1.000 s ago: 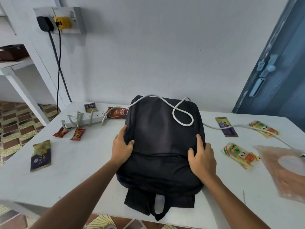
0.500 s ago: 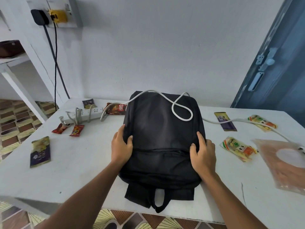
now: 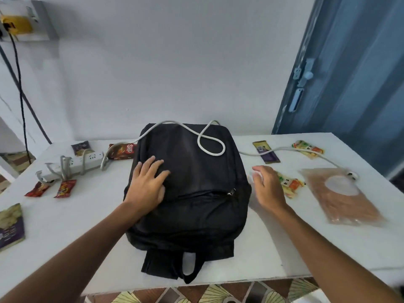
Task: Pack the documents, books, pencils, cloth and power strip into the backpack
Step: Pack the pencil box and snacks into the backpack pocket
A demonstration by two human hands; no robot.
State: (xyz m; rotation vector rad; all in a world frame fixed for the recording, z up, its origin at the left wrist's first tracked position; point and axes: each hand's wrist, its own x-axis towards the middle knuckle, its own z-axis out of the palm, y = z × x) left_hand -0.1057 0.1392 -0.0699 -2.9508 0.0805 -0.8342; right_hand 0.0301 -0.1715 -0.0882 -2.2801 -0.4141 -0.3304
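The white surface (image 3: 72, 215) carries a black backpack (image 3: 192, 189) lying flat at its centre, its front-pocket zipper apparently closed and the straps hanging over the near edge. A white cord (image 3: 209, 141) from the power strip (image 3: 72, 164) at the left runs across the top of the backpack and on towards the right edge, so lifting or turning the backpack could snag that loop and drag the strip, scattering the snack packets (image 3: 65, 189) beside it. The left hand (image 3: 148, 182) presses flat on the backpack, fingers spread and straight. The right hand (image 3: 269, 184) hovers blurred just right of the backpack, fingers loosely extended and holding nothing, close enough to knock the orange-green packet (image 3: 290, 184) under it
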